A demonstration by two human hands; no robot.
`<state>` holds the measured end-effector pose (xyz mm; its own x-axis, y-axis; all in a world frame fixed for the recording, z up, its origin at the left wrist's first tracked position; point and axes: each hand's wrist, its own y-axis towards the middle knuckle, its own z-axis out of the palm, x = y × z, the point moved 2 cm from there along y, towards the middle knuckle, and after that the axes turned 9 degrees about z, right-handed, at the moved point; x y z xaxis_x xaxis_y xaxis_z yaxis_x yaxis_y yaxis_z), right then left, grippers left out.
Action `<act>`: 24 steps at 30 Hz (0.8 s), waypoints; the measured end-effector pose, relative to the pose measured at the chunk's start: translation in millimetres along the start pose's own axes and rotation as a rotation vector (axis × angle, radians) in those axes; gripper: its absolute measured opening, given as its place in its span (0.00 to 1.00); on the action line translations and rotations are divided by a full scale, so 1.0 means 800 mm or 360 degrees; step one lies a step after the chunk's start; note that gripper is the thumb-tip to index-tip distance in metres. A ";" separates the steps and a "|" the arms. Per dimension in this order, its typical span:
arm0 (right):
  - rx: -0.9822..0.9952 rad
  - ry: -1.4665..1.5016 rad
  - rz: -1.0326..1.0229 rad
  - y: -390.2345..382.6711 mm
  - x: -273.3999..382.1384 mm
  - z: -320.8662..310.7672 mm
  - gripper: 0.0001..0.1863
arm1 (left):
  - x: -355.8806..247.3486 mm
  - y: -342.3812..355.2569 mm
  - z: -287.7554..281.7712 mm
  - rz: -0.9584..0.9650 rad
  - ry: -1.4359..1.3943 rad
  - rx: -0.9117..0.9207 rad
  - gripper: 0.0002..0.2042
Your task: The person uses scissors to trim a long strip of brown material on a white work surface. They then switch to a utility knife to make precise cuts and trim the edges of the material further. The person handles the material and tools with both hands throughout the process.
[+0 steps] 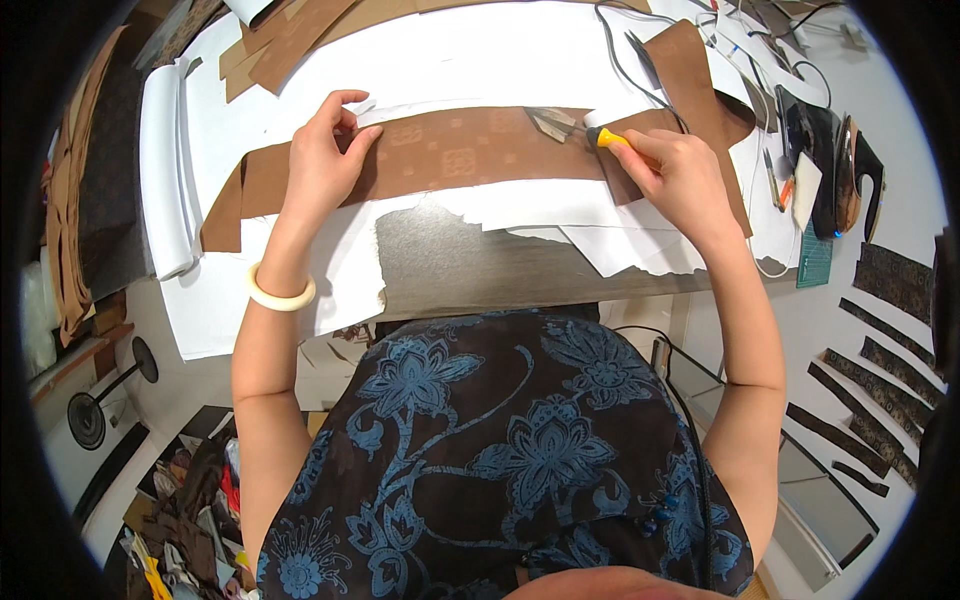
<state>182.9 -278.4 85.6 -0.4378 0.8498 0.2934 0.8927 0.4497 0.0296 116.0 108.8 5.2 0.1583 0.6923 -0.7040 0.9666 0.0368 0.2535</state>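
Note:
A long brown strip of cloth or leather (455,150), with faint square motifs, lies across white paper in front of me. My left hand (330,155) rests at the strip's left part, thumb and index finger apart. The other left fingertips are partly hidden, and a small white piece (365,106) shows beside them. My right hand (680,170) is closed round the yellow handle of a small spatula (610,138). Its thin metal neck ends in a flat blade, which lies over the strip's upper edge. A second brown piece (685,65) runs beside and under my right hand.
A white paper roll (165,170) stands at the left of the grey table (450,260). Brown sheets (290,45) lie at the back. Cables (615,50), tweezers (640,55), a green cutting mat (815,258) and a black iron-like tool (805,140) are at the right.

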 end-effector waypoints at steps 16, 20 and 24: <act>-0.1175 0.0325 0.0306 0.153 -0.111 -0.191 0.19 | 0.007 -0.013 -0.039 -0.0091 -0.0230 -0.0098 0.17; -0.1061 -0.0350 0.0353 0.305 -0.179 -0.236 0.26 | 0.002 -0.021 -0.025 -0.0062 -0.0189 0.0016 0.08; -0.0847 -0.0596 0.0649 0.451 -0.233 -0.234 0.24 | -0.008 -0.021 -0.026 -0.0069 -0.0093 0.0081 0.12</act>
<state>606.8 -325.6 220.3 0.0147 0.9991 0.0392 0.8807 -0.0315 0.4726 94.6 118.8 19.5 0.1264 0.6474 -0.7516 0.9815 0.0281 0.1893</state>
